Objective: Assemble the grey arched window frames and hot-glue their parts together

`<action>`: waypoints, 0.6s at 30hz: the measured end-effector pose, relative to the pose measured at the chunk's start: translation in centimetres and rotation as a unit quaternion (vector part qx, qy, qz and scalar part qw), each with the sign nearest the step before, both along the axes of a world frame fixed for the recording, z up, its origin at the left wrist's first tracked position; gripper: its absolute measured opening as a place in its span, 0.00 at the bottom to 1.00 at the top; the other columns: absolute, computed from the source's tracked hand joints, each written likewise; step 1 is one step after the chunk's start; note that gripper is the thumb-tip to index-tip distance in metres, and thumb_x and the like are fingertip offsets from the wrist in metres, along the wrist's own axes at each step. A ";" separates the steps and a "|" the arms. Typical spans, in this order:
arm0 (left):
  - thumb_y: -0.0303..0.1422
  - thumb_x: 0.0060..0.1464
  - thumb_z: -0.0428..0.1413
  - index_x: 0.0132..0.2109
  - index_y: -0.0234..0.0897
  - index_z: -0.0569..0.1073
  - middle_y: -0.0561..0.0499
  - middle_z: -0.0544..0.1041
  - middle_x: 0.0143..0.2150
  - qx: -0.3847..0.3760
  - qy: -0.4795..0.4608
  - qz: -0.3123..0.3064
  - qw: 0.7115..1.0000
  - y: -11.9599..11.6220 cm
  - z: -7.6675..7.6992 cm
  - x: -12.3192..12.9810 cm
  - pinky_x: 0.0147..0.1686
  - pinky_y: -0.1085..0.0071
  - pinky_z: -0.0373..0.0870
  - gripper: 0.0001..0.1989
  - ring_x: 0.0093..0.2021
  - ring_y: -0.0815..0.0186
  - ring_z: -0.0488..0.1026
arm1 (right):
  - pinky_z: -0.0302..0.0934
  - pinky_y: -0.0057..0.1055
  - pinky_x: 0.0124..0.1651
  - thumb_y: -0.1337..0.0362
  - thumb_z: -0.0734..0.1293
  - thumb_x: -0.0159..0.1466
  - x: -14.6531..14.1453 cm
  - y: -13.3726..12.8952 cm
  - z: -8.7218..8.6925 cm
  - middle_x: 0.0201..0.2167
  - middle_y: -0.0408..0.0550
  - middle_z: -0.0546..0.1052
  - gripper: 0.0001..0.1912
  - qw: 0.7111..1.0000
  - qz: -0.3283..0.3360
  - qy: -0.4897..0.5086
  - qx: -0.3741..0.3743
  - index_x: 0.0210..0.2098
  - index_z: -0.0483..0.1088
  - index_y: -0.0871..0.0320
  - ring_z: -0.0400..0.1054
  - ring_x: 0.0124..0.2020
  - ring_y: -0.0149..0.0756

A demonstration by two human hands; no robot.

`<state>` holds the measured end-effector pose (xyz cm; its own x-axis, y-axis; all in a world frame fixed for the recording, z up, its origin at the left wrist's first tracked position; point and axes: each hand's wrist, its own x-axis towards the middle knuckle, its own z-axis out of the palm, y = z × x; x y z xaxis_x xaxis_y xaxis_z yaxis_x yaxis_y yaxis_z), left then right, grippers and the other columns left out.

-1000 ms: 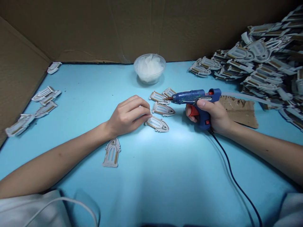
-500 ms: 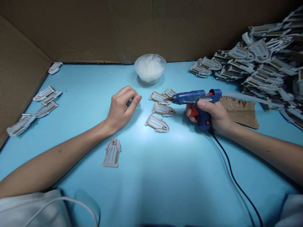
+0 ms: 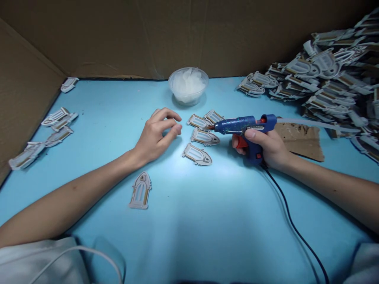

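My right hand (image 3: pixel 268 146) grips a blue hot glue gun (image 3: pixel 237 125) by its handle, fingers at the red trigger. Its nozzle points left, over a small group of arched, window-shaped pieces in white and gold. Nearest the nozzle lies one such arched piece (image 3: pixel 204 137); another arched piece (image 3: pixel 197 154) is just in front of it. My left hand (image 3: pixel 160 134) is open and holds nothing, its fingers apart and curved toward the group from the left. Below my left wrist, a single arched piece (image 3: pixel 140 190) lies on the blue tabletop (image 3: pixel 189 236).
A clear plastic bowl (image 3: pixel 188 86) of whitish translucent pieces stands at the back. A large heap of arched pieces (image 3: pixel 322 79) fills the back right, beside a cardboard scrap (image 3: pixel 302 140). More pieces (image 3: pixel 57 118) lie left. Cardboard walls (image 3: pixel 118 39) enclose the table; a black cord (image 3: pixel 284 201) trails frontward.
My left hand has opened its fingers and shifted slightly right toward the pieces. The glue gun has moved a little left and down, its nozzle now lower over the group.
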<state>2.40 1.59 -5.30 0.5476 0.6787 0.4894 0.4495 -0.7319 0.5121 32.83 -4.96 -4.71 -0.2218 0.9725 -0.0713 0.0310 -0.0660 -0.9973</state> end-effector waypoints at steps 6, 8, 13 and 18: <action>0.39 0.59 0.63 0.52 0.39 0.80 0.44 0.75 0.48 -0.052 0.063 -0.187 0.979 0.1 0.4 -0.1 0.52 0.60 0.69 0.16 0.50 0.58 0.71 | 0.61 0.28 0.25 0.39 0.69 0.65 0.5 -0.4 -0.6 0.26 0.50 0.75 0.29 0.991 0.079 -0.102 0.035 0.31 0.76 0.62 0.66 0.24 0.31; 0.39 0.58 0.64 0.54 0.39 0.80 0.43 0.74 0.48 -0.051 0.076 -0.194 0.977 0.1 0.2 -0.2 0.51 0.61 0.69 0.18 0.50 0.57 0.70 | 0.59 0.29 0.23 0.36 0.68 0.64 0.7 -0.5 -0.8 0.24 0.49 0.74 0.31 0.983 0.096 -0.156 0.034 0.32 0.77 0.62 0.64 0.22 0.32; 0.47 0.56 0.67 0.53 0.37 0.79 0.43 0.74 0.46 -0.016 0.060 -0.176 0.982 0.0 0.1 -0.1 0.49 0.61 0.68 0.23 0.47 0.57 0.70 | 0.50 0.29 0.19 0.42 0.66 0.67 0.1 -0.6 -0.6 0.17 0.43 0.65 0.27 0.962 0.136 -0.220 0.086 0.25 0.72 0.59 0.58 0.17 0.29; 0.39 0.58 0.63 0.49 0.36 0.79 0.43 0.74 0.46 -0.011 0.069 -0.179 0.981 -0.2 0.3 -0.1 0.48 0.60 0.68 0.15 0.47 0.57 0.70 | 0.49 0.29 0.22 0.46 0.66 0.67 -0.8 -0.5 0.1 0.17 0.42 0.64 0.23 0.955 0.131 -0.250 0.096 0.25 0.72 0.58 0.57 0.19 0.30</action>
